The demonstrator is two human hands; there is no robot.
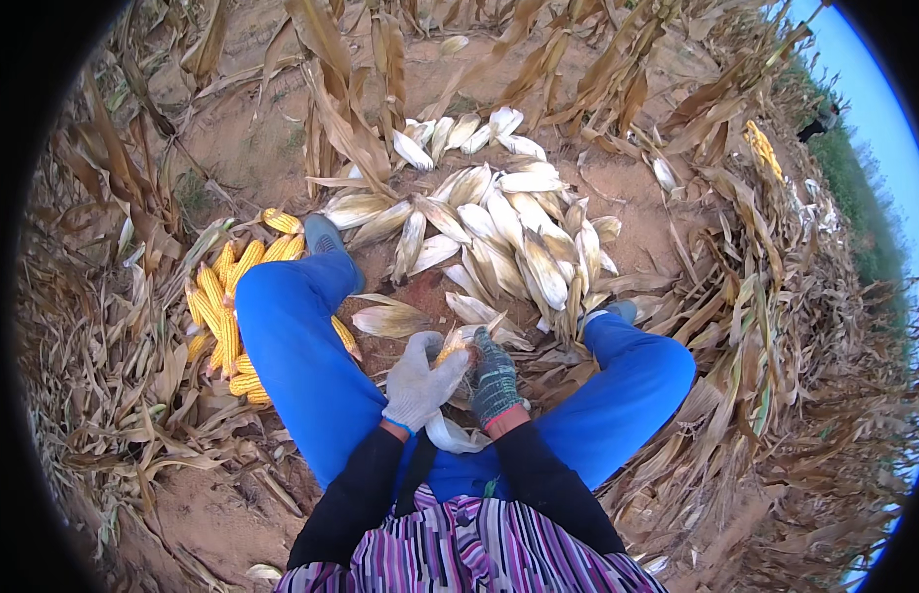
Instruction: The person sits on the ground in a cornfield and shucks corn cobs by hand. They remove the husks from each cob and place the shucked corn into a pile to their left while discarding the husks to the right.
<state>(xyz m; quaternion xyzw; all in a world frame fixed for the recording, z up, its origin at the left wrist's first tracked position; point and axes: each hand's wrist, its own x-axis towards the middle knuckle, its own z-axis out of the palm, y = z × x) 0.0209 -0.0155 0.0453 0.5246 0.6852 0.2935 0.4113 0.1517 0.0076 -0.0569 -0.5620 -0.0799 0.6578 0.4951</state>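
Observation:
Between my bent knees, my left hand [424,376], in a pale knit glove, grips a partly husked ear of corn [452,348] whose yellow kernels show. My right hand [495,376], in a dark green knit glove, closes on the husk and silk at the right side of the same ear. Pulled-back white husk [453,434] hangs below the hands, over my lap. Just beyond lies a heap of unhusked ears [504,222] in pale, browned husks. One bare yellow ear [345,338] shows beside my left thigh, partly hidden by the leg.
A pile of husked yellow ears [226,311] lies outside my left knee. Dry husks and leaves [726,415] cover the soil on both sides. Standing dry cornstalks [385,81] rise ahead. Another yellow corn pile [763,150] and a person [821,122] appear far right.

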